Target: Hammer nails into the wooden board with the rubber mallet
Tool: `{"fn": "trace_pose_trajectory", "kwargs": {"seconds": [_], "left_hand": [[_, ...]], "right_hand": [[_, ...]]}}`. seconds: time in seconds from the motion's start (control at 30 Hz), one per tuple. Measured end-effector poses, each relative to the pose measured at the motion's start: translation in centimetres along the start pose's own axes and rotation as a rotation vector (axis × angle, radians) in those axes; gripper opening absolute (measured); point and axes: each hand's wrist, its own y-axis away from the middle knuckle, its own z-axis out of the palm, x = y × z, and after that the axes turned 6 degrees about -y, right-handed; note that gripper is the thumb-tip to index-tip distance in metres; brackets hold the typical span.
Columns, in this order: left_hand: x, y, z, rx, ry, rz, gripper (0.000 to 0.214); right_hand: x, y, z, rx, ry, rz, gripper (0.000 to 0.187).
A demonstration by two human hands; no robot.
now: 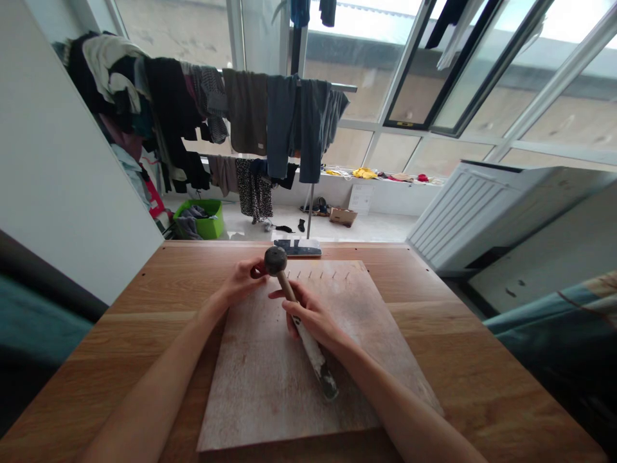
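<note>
My right hand (311, 312) is wrapped round the wooden handle of a hammer (313, 354). Its dark, round head (275, 260) points away from me, over the far left part of a pale wooden board (289, 386). Several thin nails (322, 275) stand in a row along the board's far edge, some of them leaning. At the far left corner of the board, my left hand (247, 281) has thumb and fingers pinched together, close beside the hammer head. What that pinch holds, if anything, is too small to make out.
Under the board is a brown wooden table (448, 334). Past its far edge, clothes (245, 109) hang on a rack, and a green basket (209, 222) of laundry sits on the floor. A white ribbed panel (472, 206) stands to the right; a white wall (72, 161) rises at left.
</note>
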Motion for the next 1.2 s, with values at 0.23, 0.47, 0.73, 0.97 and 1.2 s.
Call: {"fn": "trace_pose_trajectory", "kwargs": {"seconds": [0.23,0.47,0.73,0.97,1.2], "left_hand": [[-0.3,0.0,-0.1,0.001,-0.005,0.004,0.018],[0.2,0.1,0.0,-0.002,-0.03,-0.043,0.032],[0.2,0.0,-0.3,-0.023,-0.02,-0.12,0.044],[1.2,2.0,-2.6,-0.047,-0.281,-0.04,0.04],[3.4,12.7,-5.3,-0.043,-0.594,0.023,0.04]], "right_hand": [[-0.4,0.0,0.0,0.017,0.033,0.03,0.044],[-1.4,1.0,0.8,0.13,-0.077,-0.069,0.035],[-3.8,7.7,1.2,0.523,-0.175,-0.037,0.036],[-1.6,11.5,-0.8,0.478,0.065,0.286,0.061],[-3.1,18.3,-4.3,0.577,1.17,-0.131,0.028]]}}
